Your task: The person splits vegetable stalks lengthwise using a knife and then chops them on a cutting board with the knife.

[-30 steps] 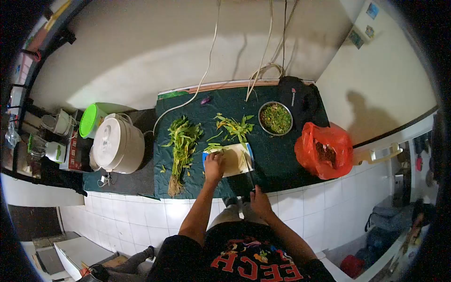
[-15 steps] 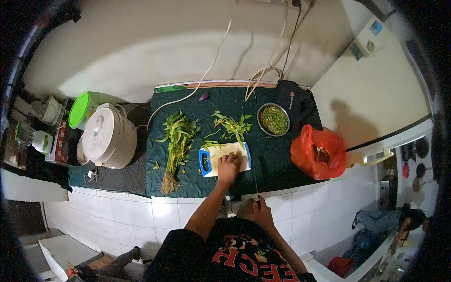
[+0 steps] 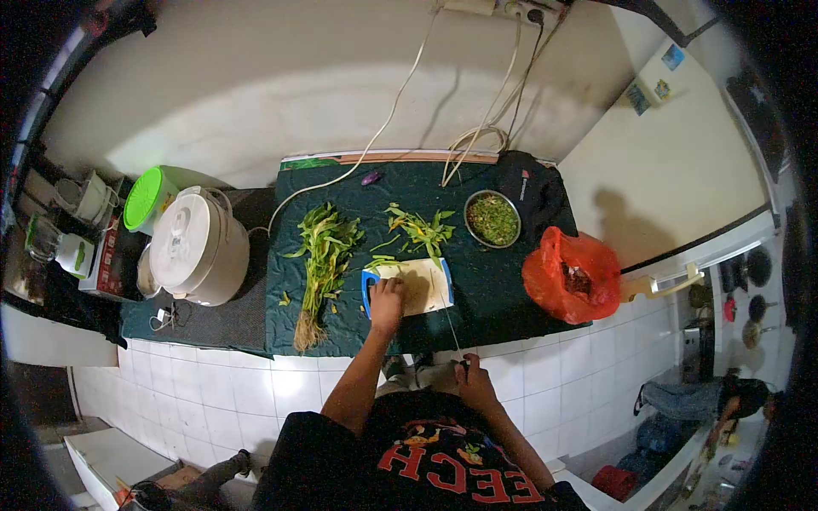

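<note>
"Okay, right hand [image 3: 477, 383], quick?"

"Fingers wrapped around a knife [image 3: 453, 330] handle, near the counter's front edge. Thin blade points away from the body, tip by the near edge of the cutting board [image 3: 430, 288]. Can't tell if they touch."

"Left hand [image 3: 388, 300]?"

"Palm down over the left part of the board, fingers bent toward the far edge. Can't tell if it grips anything; fingertips are too small to read."

"Board details?"

"White, blue ends, flat on a dark green cloth [image 3: 375, 198]. A few green stems [image 3: 383, 262] lie around its far left corner, just beyond the fingers."

"Other greens?"

"Big bunch of leafy greens with roots [image 3: 319, 272], left of the board, roots toward the person. Loose leafy sprigs [image 3: 417, 228] just past the board's far edge."

"Right side?"

"Round metal bowl [image 3: 517, 230] of chopped greens [image 3: 492, 218], beyond the board and to the right. Red plastic bag [image 3: 554, 289] nearer the counter's right end."

"Left end?"

"White rice cooker [image 3: 194, 247], green-lidded tub [image 3: 146, 198] just behind it."

"Anyone else?"

"Another person [image 3: 740, 400], far right, well apart."
</note>
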`<control>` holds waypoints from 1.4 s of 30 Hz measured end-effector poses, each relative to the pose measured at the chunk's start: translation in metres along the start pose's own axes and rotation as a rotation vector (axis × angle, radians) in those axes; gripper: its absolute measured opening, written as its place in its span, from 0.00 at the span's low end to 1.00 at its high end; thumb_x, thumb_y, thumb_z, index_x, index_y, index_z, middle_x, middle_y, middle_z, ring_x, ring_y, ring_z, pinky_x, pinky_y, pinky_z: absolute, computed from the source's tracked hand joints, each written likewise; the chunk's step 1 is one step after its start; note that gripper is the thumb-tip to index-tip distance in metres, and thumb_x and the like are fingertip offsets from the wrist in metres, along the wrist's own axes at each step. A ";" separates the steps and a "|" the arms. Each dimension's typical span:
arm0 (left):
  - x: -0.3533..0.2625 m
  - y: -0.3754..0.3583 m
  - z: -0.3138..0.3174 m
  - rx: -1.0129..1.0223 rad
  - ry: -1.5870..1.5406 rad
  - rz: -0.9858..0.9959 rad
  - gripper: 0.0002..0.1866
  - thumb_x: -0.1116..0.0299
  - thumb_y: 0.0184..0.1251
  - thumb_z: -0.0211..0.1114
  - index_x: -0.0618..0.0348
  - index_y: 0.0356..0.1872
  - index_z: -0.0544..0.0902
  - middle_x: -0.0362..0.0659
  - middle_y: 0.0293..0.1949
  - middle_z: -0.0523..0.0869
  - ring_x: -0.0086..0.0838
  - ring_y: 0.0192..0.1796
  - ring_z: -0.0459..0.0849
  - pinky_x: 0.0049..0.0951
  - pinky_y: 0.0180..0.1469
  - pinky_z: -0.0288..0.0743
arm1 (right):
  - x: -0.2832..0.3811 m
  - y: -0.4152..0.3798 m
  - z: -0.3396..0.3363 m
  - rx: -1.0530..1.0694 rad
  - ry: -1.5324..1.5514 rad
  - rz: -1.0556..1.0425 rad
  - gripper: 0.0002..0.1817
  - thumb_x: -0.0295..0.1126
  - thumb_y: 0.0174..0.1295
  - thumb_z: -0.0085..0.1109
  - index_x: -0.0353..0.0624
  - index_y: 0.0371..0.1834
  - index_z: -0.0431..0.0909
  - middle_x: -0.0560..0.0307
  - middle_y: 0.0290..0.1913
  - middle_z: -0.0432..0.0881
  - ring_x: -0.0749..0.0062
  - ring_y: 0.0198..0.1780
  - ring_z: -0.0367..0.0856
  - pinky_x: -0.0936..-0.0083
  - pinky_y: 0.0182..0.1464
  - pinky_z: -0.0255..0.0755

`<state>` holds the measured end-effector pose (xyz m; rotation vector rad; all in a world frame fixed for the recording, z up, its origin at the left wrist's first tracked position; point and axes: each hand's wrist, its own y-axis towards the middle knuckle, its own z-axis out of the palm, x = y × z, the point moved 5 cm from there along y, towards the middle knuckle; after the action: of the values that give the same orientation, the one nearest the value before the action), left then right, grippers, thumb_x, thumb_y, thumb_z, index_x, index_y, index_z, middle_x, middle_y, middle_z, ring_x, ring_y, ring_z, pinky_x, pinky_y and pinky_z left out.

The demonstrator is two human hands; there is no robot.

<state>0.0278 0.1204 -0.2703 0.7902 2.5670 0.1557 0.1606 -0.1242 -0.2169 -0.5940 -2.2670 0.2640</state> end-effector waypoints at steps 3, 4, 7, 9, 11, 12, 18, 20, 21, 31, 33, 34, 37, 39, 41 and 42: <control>-0.021 0.021 0.015 -0.036 -0.057 0.162 0.10 0.69 0.56 0.58 0.51 0.38 0.83 0.40 0.47 0.80 0.35 0.54 0.75 0.36 0.53 0.68 | -0.016 0.000 0.004 -0.046 -0.053 0.043 0.21 0.41 0.70 0.46 0.31 0.52 0.64 0.42 0.29 0.84 0.46 0.33 0.84 0.56 0.37 0.76; -0.033 0.030 0.017 -0.040 -0.093 0.251 0.10 0.68 0.57 0.57 0.51 0.37 0.83 0.40 0.46 0.80 0.35 0.54 0.75 0.35 0.52 0.69 | -0.019 -0.002 0.003 -0.061 -0.082 0.068 0.19 0.41 0.70 0.46 0.31 0.48 0.66 0.44 0.28 0.84 0.47 0.33 0.84 0.57 0.37 0.77; -0.039 0.043 0.034 0.021 -0.058 0.358 0.10 0.66 0.58 0.56 0.50 0.37 0.84 0.40 0.45 0.80 0.34 0.55 0.75 0.35 0.52 0.70 | -0.027 -0.007 0.001 -0.085 -0.055 0.118 0.18 0.41 0.70 0.48 0.32 0.44 0.68 0.47 0.26 0.84 0.53 0.31 0.85 0.60 0.37 0.77; -0.039 0.048 0.044 0.088 0.013 0.387 0.10 0.66 0.59 0.56 0.49 0.37 0.84 0.41 0.45 0.80 0.34 0.55 0.75 0.35 0.52 0.69 | -0.033 -0.015 0.001 -0.093 -0.032 0.126 0.18 0.41 0.69 0.48 0.32 0.43 0.69 0.47 0.26 0.84 0.55 0.30 0.85 0.62 0.36 0.78; -0.038 0.052 0.049 0.222 0.148 0.364 0.10 0.66 0.59 0.56 0.49 0.37 0.84 0.42 0.43 0.80 0.35 0.53 0.76 0.35 0.52 0.69 | -0.039 -0.022 0.004 -0.103 -0.003 0.136 0.18 0.41 0.69 0.49 0.31 0.41 0.70 0.47 0.26 0.85 0.57 0.30 0.85 0.64 0.36 0.78; -0.038 0.051 0.045 0.222 0.151 0.366 0.10 0.66 0.59 0.56 0.49 0.37 0.84 0.42 0.43 0.80 0.35 0.53 0.76 0.35 0.52 0.69 | -0.040 -0.027 0.005 -0.108 0.014 0.144 0.18 0.41 0.69 0.49 0.31 0.41 0.70 0.47 0.26 0.85 0.58 0.29 0.85 0.65 0.34 0.78; -0.027 0.036 0.010 0.103 0.077 0.230 0.10 0.68 0.57 0.57 0.50 0.38 0.84 0.43 0.43 0.80 0.38 0.50 0.76 0.38 0.48 0.69 | -0.044 -0.035 0.009 -0.102 0.118 0.202 0.18 0.41 0.70 0.48 0.31 0.41 0.70 0.48 0.26 0.85 0.64 0.22 0.83 0.70 0.28 0.76; 0.010 0.025 -0.006 -0.039 -0.402 -0.213 0.10 0.68 0.57 0.57 0.52 0.38 0.83 0.44 0.43 0.79 0.40 0.49 0.75 0.41 0.48 0.69 | -0.045 -0.031 0.005 -0.124 0.158 0.194 0.19 0.41 0.71 0.47 0.31 0.41 0.70 0.49 0.26 0.85 0.66 0.21 0.82 0.71 0.26 0.76; 0.019 0.017 -0.011 -0.038 -0.401 -0.207 0.10 0.68 0.57 0.57 0.52 0.38 0.83 0.44 0.43 0.79 0.40 0.49 0.75 0.41 0.48 0.69 | -0.048 -0.029 0.005 -0.161 0.093 0.146 0.19 0.42 0.71 0.47 0.31 0.42 0.70 0.49 0.26 0.85 0.67 0.20 0.82 0.71 0.26 0.76; 0.049 -0.016 -0.019 -0.071 0.153 -0.172 0.08 0.67 0.56 0.60 0.53 0.37 0.80 0.41 0.42 0.79 0.40 0.47 0.75 0.41 0.48 0.68 | -0.042 -0.014 0.023 -0.117 0.110 0.060 0.22 0.45 0.71 0.47 0.31 0.42 0.70 0.49 0.26 0.85 0.67 0.20 0.82 0.71 0.26 0.76; 0.047 -0.009 -0.021 -0.126 0.136 -0.141 0.08 0.67 0.56 0.60 0.53 0.37 0.80 0.41 0.40 0.79 0.39 0.47 0.75 0.40 0.48 0.67 | -0.039 -0.012 0.021 -0.101 0.079 0.102 0.22 0.45 0.71 0.47 0.31 0.43 0.71 0.49 0.26 0.85 0.67 0.22 0.83 0.70 0.27 0.77; 0.046 -0.007 -0.022 -0.112 0.146 -0.107 0.07 0.67 0.56 0.59 0.53 0.36 0.80 0.40 0.40 0.79 0.39 0.46 0.75 0.40 0.48 0.67 | -0.039 -0.011 0.021 -0.105 0.081 0.087 0.22 0.45 0.70 0.48 0.31 0.43 0.71 0.49 0.26 0.85 0.67 0.22 0.83 0.70 0.27 0.76; 0.045 -0.004 -0.020 -0.058 0.151 -0.046 0.07 0.68 0.57 0.58 0.53 0.36 0.80 0.40 0.40 0.79 0.38 0.46 0.74 0.40 0.48 0.66 | -0.052 -0.013 0.022 -0.095 0.082 0.072 0.21 0.45 0.70 0.48 0.32 0.44 0.71 0.49 0.26 0.85 0.68 0.22 0.83 0.71 0.28 0.76; 0.043 0.006 -0.015 -0.044 0.138 -0.033 0.07 0.69 0.57 0.57 0.54 0.36 0.80 0.40 0.41 0.80 0.38 0.46 0.74 0.39 0.48 0.66 | -0.066 -0.005 0.016 -0.086 0.058 0.049 0.21 0.45 0.70 0.48 0.32 0.44 0.71 0.49 0.26 0.85 0.68 0.22 0.82 0.72 0.28 0.76; 0.038 0.012 -0.004 -0.009 0.171 0.042 0.09 0.69 0.57 0.57 0.54 0.38 0.80 0.42 0.42 0.80 0.38 0.48 0.74 0.39 0.49 0.66 | -0.083 0.002 0.013 -0.072 0.071 0.082 0.21 0.45 0.70 0.49 0.32 0.44 0.71 0.50 0.26 0.85 0.70 0.21 0.81 0.73 0.27 0.75; 0.037 0.018 -0.001 0.087 0.191 0.022 0.11 0.69 0.56 0.58 0.54 0.41 0.80 0.43 0.44 0.79 0.39 0.51 0.73 0.39 0.51 0.66 | -0.082 0.003 0.006 -0.097 0.040 0.049 0.21 0.44 0.70 0.50 0.32 0.44 0.70 0.51 0.26 0.85 0.72 0.21 0.80 0.73 0.26 0.74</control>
<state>0.0094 0.1565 -0.2797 0.8734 2.7619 0.1335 0.2060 -0.1617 -0.2737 -0.6997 -2.2386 0.1655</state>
